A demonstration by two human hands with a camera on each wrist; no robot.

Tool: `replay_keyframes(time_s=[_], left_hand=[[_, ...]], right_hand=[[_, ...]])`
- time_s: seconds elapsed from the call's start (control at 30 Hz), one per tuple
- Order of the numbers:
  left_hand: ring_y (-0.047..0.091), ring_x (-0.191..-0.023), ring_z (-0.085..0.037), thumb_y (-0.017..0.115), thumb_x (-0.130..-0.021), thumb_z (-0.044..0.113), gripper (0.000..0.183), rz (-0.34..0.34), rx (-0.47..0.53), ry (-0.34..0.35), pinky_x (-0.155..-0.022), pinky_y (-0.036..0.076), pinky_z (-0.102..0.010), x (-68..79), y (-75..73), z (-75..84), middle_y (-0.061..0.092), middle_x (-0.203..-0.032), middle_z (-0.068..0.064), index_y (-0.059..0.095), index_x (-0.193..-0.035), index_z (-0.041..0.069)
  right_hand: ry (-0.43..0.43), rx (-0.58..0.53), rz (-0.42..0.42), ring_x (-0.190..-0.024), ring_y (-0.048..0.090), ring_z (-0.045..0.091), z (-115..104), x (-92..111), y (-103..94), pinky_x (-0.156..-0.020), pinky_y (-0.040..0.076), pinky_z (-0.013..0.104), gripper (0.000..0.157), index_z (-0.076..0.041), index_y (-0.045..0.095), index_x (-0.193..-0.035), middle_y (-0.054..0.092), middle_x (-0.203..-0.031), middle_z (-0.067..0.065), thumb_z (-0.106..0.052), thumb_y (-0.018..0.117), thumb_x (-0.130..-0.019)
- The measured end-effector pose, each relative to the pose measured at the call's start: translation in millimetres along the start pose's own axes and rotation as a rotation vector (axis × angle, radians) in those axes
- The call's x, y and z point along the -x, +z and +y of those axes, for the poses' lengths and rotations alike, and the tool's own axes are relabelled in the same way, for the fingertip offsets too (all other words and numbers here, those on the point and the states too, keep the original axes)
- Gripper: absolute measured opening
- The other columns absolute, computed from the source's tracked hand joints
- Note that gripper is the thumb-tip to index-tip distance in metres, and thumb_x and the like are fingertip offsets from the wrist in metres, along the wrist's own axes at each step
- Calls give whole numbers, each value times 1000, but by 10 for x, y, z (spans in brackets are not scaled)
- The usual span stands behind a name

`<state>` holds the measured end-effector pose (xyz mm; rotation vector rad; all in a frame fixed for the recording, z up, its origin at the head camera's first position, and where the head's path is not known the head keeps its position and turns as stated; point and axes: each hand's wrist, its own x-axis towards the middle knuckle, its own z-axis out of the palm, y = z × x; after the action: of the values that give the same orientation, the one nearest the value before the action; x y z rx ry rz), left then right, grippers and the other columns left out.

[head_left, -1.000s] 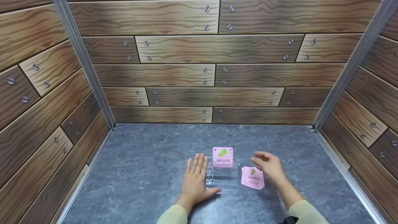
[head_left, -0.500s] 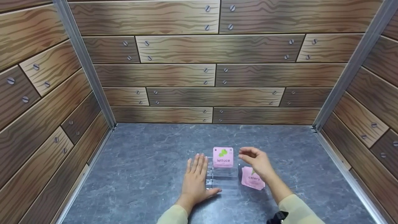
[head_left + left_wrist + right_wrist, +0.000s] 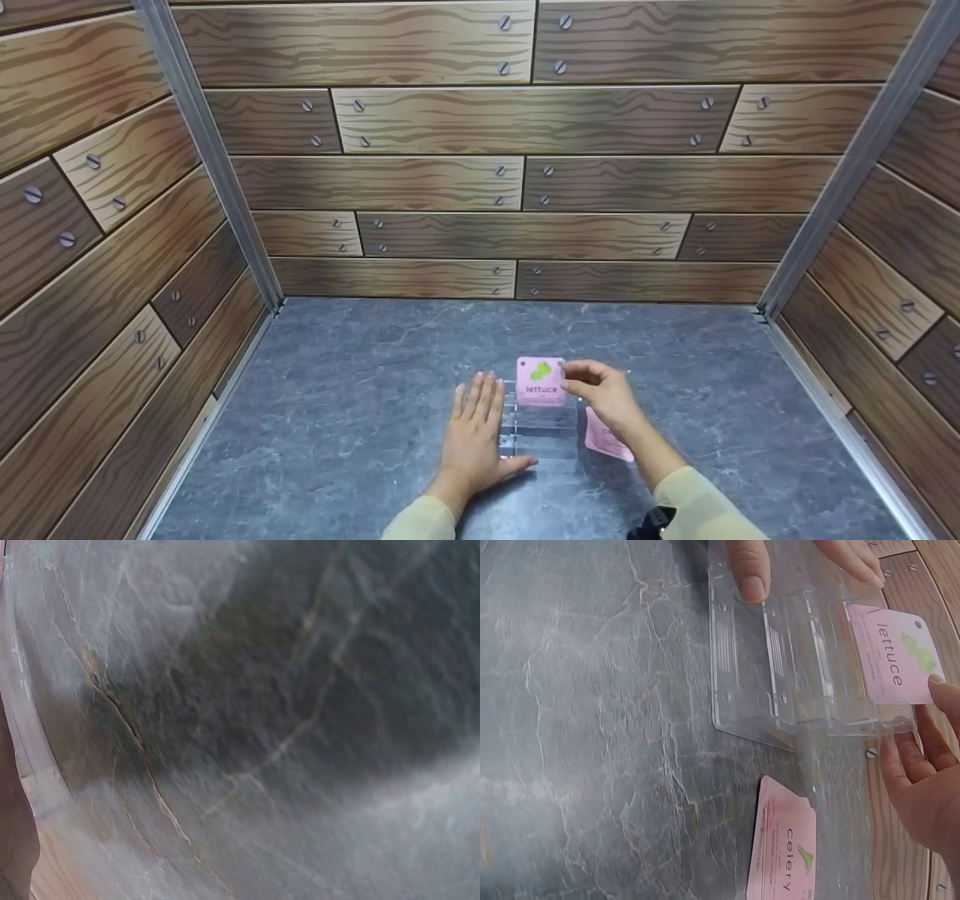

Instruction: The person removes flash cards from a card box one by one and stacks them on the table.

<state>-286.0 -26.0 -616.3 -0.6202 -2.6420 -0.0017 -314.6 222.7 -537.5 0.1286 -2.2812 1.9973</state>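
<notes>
A clear plastic tiered rack (image 3: 546, 431) stands on the grey table, with a pink "lettuce" card (image 3: 540, 381) upright in its rear tier. At the rack's left side, my left hand (image 3: 472, 442) rests with straight fingers, its thumb reaching across the front. My right hand (image 3: 607, 397) pinches the right edge of the lettuce card; in the right wrist view its thumb (image 3: 946, 694) lies on the card's corner and the fingers are behind. Beside the rack's right side lies a pile of pink cards (image 3: 784, 847) with "celery" on top, partly hidden by my right hand in the head view.
Wood-patterned walls (image 3: 435, 184) enclose the table (image 3: 360, 375) at the back and both sides, with metal posts at the rear corners. The left wrist view shows mostly table surface and an edge of the rack.
My right hand has moved left from above the celery pile to the lettuce card and now pinches its edge. The left hand, rack and cards have stayed in place.
</notes>
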Motion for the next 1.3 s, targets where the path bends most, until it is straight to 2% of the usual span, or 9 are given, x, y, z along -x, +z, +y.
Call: replay_keyframes(time_s=[0.2, 0.43, 0.77, 1.03, 1.3], left_hand=[[8, -164, -32, 37, -80, 101, 133, 2, -4, 4, -130, 15, -55, -9, 9, -8, 13, -176, -17, 23, -168, 2], [7, -164, -30, 33, -80, 102, 133, 8, -2, 0, -131, 12, -54, 0, 5, -8, 11, -177, -14, 22, -169, 3], [8, -164, -31, 44, -80, 99, 133, 21, 33, -1, -131, 9, -54, 3, 5, -2, 10, -177, -15, 21, -169, 3], [5, -164, -30, 44, -80, 98, 132, 25, 35, -3, -131, 8, -54, 5, -2, -3, 9, -177, -15, 21, -169, 3], [9, -164, -32, 42, -81, 99, 132, 42, 30, 5, -131, 10, -55, 7, 3, -5, 12, -176, -16, 23, -168, 2]], right_hand=[[11, -14, 32, -99, 69, 20, 11, -2, 67, -84, 60, 22, 24, 12, 73, -114, 75, -110, 21, 11, 76, -90], [22, -26, 61, -94, 68, 17, 38, -24, 121, -80, 60, 22, 24, 11, 75, -110, 75, -106, 20, 13, 78, -87], [35, 32, 125, -89, 65, 16, 63, -46, 176, -74, 58, 19, 21, 8, 77, -106, 75, -100, 16, 12, 80, -86], [23, 38, 142, -87, 65, 17, 66, -80, 207, -72, 59, 20, 20, 18, 70, -106, 73, -98, 22, 16, 75, -87], [-3, 57, 165, -83, 64, 14, 66, -57, 247, -70, 56, 18, 15, 10, 75, -101, 74, -94, 16, 13, 78, -87]])
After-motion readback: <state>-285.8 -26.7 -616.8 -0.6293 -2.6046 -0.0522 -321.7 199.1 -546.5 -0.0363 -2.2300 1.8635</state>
